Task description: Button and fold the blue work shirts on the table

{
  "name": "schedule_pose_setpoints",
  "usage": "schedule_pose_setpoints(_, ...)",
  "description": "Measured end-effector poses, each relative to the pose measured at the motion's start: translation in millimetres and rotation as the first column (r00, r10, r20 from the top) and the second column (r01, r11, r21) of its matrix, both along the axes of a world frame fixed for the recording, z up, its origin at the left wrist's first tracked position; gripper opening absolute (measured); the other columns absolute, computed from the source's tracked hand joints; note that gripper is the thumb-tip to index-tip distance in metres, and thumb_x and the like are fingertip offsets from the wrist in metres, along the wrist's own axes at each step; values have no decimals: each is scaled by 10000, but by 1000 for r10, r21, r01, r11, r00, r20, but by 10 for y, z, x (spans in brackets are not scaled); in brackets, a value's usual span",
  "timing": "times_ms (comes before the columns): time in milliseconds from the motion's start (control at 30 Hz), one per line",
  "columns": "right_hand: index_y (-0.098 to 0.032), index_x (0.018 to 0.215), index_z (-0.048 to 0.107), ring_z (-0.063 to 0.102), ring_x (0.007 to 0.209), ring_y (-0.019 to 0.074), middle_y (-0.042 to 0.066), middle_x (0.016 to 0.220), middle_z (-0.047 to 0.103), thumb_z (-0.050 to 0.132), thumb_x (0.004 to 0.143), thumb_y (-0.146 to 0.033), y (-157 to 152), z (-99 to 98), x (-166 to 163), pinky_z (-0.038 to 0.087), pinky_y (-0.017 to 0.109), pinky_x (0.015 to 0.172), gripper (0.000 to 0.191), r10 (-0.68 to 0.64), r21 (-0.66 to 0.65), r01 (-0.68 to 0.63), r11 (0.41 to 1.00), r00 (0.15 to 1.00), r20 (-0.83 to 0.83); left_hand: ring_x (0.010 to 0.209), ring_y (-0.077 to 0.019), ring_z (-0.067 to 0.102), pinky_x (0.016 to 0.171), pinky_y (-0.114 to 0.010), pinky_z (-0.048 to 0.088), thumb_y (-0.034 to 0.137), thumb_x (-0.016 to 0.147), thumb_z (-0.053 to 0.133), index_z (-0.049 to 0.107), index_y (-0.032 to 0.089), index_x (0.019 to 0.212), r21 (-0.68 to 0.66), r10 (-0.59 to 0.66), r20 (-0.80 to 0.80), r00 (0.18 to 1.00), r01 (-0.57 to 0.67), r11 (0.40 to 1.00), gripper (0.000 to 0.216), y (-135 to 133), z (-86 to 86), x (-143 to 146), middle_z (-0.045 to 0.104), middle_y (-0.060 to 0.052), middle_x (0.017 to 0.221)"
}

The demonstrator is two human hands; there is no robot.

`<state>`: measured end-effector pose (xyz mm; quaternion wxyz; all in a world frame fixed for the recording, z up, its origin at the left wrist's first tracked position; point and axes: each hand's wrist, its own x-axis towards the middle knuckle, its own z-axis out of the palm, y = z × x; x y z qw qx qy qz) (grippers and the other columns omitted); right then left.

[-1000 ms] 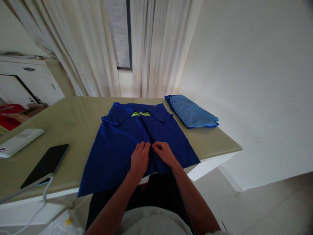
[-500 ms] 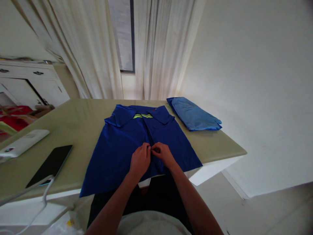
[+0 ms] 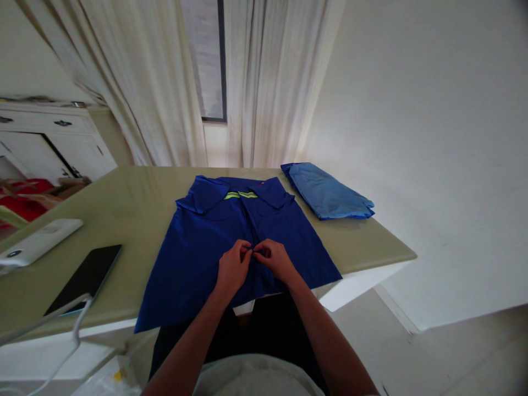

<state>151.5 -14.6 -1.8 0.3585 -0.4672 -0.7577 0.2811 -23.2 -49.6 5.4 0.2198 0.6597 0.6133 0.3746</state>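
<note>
A dark blue collared shirt (image 3: 193, 242) with a yellow-green stripe inside the collar lies flat on the pale green table (image 3: 124, 203), front side up. My left hand (image 3: 231, 268) and my right hand (image 3: 275, 259) meet at the shirt's centre placket, low on the front. Both hands have their fingers curled and pinching the fabric edges where they join. What lies between the fingertips is too small to make out.
A folded lighter blue garment (image 3: 325, 192) lies at the table's far right corner. A black phone (image 3: 84, 278) with a white cable (image 3: 61, 322) and a white device (image 3: 39, 242) lie at the left. Curtains and a window stand behind; a white cabinet (image 3: 53, 143) is at the left.
Both hands went from resting flatter on the placket to pinching it, fingers curling in. The view shifted slightly.
</note>
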Motion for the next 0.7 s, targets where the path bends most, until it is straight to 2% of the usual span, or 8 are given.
schedule_pose_setpoints(67, -199, 925, 778, 556, 625, 122, -9, 751, 667, 741, 854, -213, -3, 3, 0, 420, 243, 634, 81, 3, -9, -3, 1000, 1000, -4, 910, -210, 753, 831, -322, 526, 218, 1004, 559, 647, 243, 1061, 26, 5, -23, 1000, -4, 1000, 108, -8, 1, 3, 779, -22, 975)
schedule_pose_setpoints(167, -193, 934, 777, 552, 619, 124, -13, 726, 661, 738, 855, -217, -3, 9, 2, 418, 245, 632, 90, -10, -24, 9, 1000, 1000, -8, 979, -208, 743, 884, -331, 528, 145, 1009, 477, 645, 242, 1105, 80, -22, -47, 999, 26, 996, 216, -5, -22, -4, 772, -39, 1045)
schedule_pose_setpoints(267, -187, 932, 778, 558, 626, 129, -12, 717, 663, 736, 855, -211, -2, 11, 10, 421, 249, 638, 92, -33, -31, 32, 999, 999, -15, 975, -196, 725, 913, -331, 536, 63, 925, 537, 635, 224, 1190, 82, -103, -18, 995, 104, 991, 325, 10, -67, -23, 754, -43, 1048)
schedule_pose_setpoints(367, -184, 932, 778, 573, 646, 132, -5, 734, 678, 721, 869, -218, 2, 0, 20, 424, 250, 646, 92, -30, -28, 30, 999, 999, -21, 946, -191, 708, 922, -343, 544, 61, 887, 591, 644, 213, 1208, 66, -149, 29, 988, 147, 987, 359, 25, -106, -40, 742, -46, 1047)
schedule_pose_setpoints(567, -189, 942, 779, 593, 687, 139, 13, 798, 706, 690, 901, -241, 11, -14, 28, 431, 255, 674, 111, 2, 5, -2, 1000, 999, -33, 929, -199, 692, 910, -368, 544, 65, 912, 556, 674, 221, 1150, 85, -85, 36, 996, 82, 993, 307, 20, -107, -37, 735, -38, 985)
schedule_pose_setpoints(700, -192, 941, 770, 606, 703, 144, 15, 813, 709, 672, 906, -208, 9, -11, 28, 436, 260, 692, 105, 1, 8, -1, 1000, 1000, -19, 995, -214, 677, 956, -386, 537, 53, 879, 595, 663, 215, 1204, 134, -116, -23, 993, 118, 984, 370, 13, -105, -21, 731, -49, 1050)
